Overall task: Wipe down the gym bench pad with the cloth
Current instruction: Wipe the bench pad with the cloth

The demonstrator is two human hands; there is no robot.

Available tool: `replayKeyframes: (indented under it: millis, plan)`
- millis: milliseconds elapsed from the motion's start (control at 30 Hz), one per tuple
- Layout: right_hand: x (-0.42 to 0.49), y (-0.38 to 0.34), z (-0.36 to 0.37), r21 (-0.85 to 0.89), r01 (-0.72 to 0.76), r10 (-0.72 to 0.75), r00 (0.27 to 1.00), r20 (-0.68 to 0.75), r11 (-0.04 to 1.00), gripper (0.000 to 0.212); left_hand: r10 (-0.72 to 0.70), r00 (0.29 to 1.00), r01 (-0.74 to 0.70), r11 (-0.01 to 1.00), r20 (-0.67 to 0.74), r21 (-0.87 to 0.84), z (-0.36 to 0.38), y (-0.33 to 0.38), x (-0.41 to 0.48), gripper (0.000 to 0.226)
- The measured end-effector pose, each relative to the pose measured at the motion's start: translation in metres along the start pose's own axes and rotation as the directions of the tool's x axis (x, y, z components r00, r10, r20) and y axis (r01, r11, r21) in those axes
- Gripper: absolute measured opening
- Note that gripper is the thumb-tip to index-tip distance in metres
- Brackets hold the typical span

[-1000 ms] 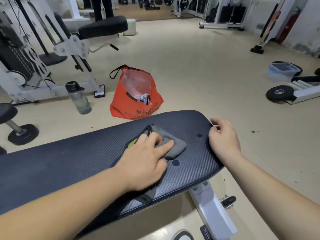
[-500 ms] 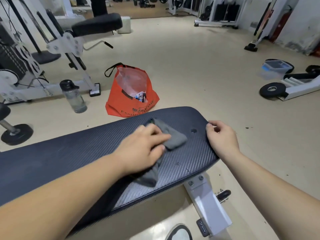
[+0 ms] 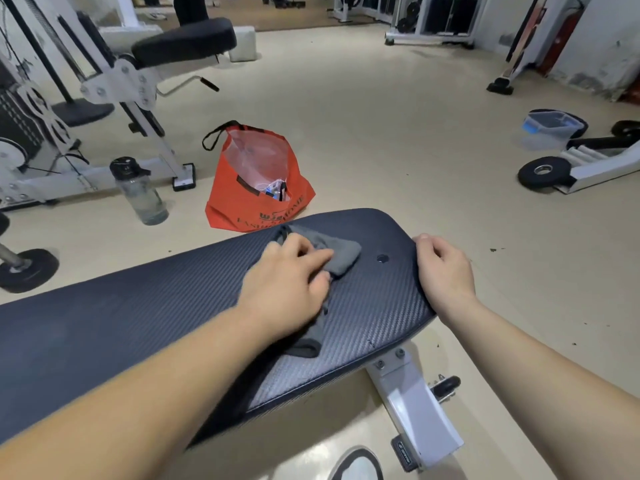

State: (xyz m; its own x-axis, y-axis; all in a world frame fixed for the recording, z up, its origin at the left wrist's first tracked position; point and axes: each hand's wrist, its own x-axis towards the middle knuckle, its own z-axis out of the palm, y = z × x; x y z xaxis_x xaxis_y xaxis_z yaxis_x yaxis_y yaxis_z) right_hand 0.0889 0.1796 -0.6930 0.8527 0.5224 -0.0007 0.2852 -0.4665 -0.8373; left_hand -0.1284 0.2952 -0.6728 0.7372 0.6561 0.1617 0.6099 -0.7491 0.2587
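Observation:
A dark, carbon-weave gym bench pad (image 3: 121,323) runs from the lower left to the centre right. A grey cloth (image 3: 341,252) lies crumpled on its far end, one tail trailing toward the near edge. My left hand (image 3: 289,284) presses flat on the cloth, fingers over it, slightly blurred. My right hand (image 3: 443,270) grips the rounded right end of the pad, fingers curled over the edge. A small round hole (image 3: 382,258) in the pad sits between the two hands.
The bench's white steel leg (image 3: 415,407) stands below the pad's right end. On the beige floor behind are an orange bag (image 3: 256,188), a water bottle (image 3: 140,192), a white exercise machine (image 3: 114,84), a weight plate (image 3: 543,171) and a plastic tub (image 3: 549,128).
My left hand has slid the cloth away from me toward the pad's far edge, uncovering the dark spot near the middle. My right hand has kept its grip on the pad's end.

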Motion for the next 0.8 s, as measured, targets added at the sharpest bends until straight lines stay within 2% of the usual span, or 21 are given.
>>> replayKeyframes:
  millis: [33, 100, 133, 200, 267, 300, 333, 400, 433, 467, 500, 533, 600, 633, 667, 700, 733, 800]
  plan:
    - [-0.001, 0.000, 0.000, 0.014, -0.008, 0.008, 1.000, -0.002, 1.000, 0.050, -0.017, 0.999, 0.017, 0.999, -0.029, 0.028, 0.005, 0.015, -0.006, 0.045]
    - [-0.002, 0.000, -0.001, 0.049, -0.037, 0.037, 0.999, -0.005, 0.998, 0.056, 0.180, 0.984, -0.179, 0.984, -0.018, 0.021, 0.008, 0.044, -0.026, 0.044]
    - [-0.002, -0.001, -0.001, 0.080, -0.069, 0.069, 0.998, 0.005, 0.994, 0.064, 0.311, 0.950, -0.310, 0.950, 0.020, -0.041, 0.004, 0.049, -0.033, 0.043]
    - [-0.003, -0.001, 0.000, 0.140, -0.117, 0.114, 0.993, 0.032, 0.983, 0.083, 0.492, 0.864, -0.478, 0.868, 0.109, -0.134, -0.006, 0.039, -0.023, 0.043]
    - [-0.001, 0.000, 0.000, 0.185, -0.116, 0.113, 0.993, 0.031, 0.976, 0.094, 0.600, 0.783, -0.594, 0.799, 0.163, -0.087, -0.009, 0.025, 0.006, 0.044]
    - [0.000, 0.001, -0.001, 0.196, -0.114, 0.111, 0.993, 0.026, 0.974, 0.096, 0.605, 0.775, -0.606, 0.793, 0.181, -0.055, -0.005, 0.020, 0.022, 0.044]
    - [0.000, 0.002, -0.001, 0.202, -0.106, 0.104, 0.994, 0.020, 0.974, 0.098, 0.558, 0.811, -0.563, 0.826, 0.174, -0.023, 0.001, 0.017, 0.039, 0.044]
    - [0.001, 0.004, -0.001, 0.203, -0.090, 0.090, 0.996, 0.010, 0.975, 0.101, 0.294, 0.952, -0.299, 0.953, 0.087, 0.043, 0.015, 0.024, 0.073, 0.044]
    - [0.002, 0.005, 0.000, 0.196, -0.084, 0.086, 0.996, 0.001, 0.977, 0.102, 0.143, 0.989, -0.145, 0.988, 0.037, 0.051, 0.021, 0.034, 0.085, 0.043]
    - [0.003, 0.007, 0.000, 0.185, -0.072, 0.076, 0.997, -0.015, 0.980, 0.099, 0.074, 0.997, -0.074, 0.996, 0.012, 0.046, 0.029, 0.046, 0.092, 0.042]
    - [0.005, 0.008, 0.000, 0.178, -0.054, 0.061, 0.998, -0.034, 0.983, 0.093, 0.100, 0.995, -0.099, 0.994, -0.007, 0.036, 0.035, 0.060, 0.093, 0.041]
    - [0.007, 0.010, 0.000, 0.175, -0.031, 0.041, 0.998, -0.056, 0.984, 0.084, 0.198, 0.980, -0.198, 0.980, -0.011, 0.018, 0.039, 0.072, 0.090, 0.042]
    - [0.011, 0.013, -0.001, 0.180, -0.008, 0.023, 0.996, -0.082, 0.984, 0.071, 0.476, 0.879, -0.473, 0.878, 0.022, -0.078, 0.040, 0.076, 0.086, 0.042]
    - [0.012, 0.014, -0.001, 0.182, 0.002, 0.014, 0.996, -0.084, 0.983, 0.069, 0.570, 0.820, -0.562, 0.819, 0.047, -0.120, 0.036, 0.066, 0.092, 0.042]
    - [0.013, 0.015, -0.001, 0.183, 0.013, 0.003, 0.996, -0.088, 0.983, 0.069, 0.606, 0.792, -0.595, 0.793, 0.069, -0.129, 0.032, 0.053, 0.102, 0.041]
    - [0.013, 0.015, 0.001, 0.183, 0.023, -0.006, 0.995, -0.097, 0.983, 0.072, 0.572, 0.816, -0.564, 0.819, 0.085, -0.105, 0.029, 0.038, 0.113, 0.041]
    - [0.014, 0.015, 0.002, 0.181, 0.025, -0.006, 0.995, -0.101, 0.983, 0.075, 0.472, 0.877, -0.468, 0.882, 0.088, -0.057, 0.027, 0.023, 0.123, 0.042]
    - [0.014, 0.016, 0.005, 0.165, -0.010, 0.021, 0.998, -0.067, 0.986, 0.082, 0.158, 0.987, -0.159, 0.987, 0.036, 0.023, 0.026, 0.005, 0.133, 0.042]
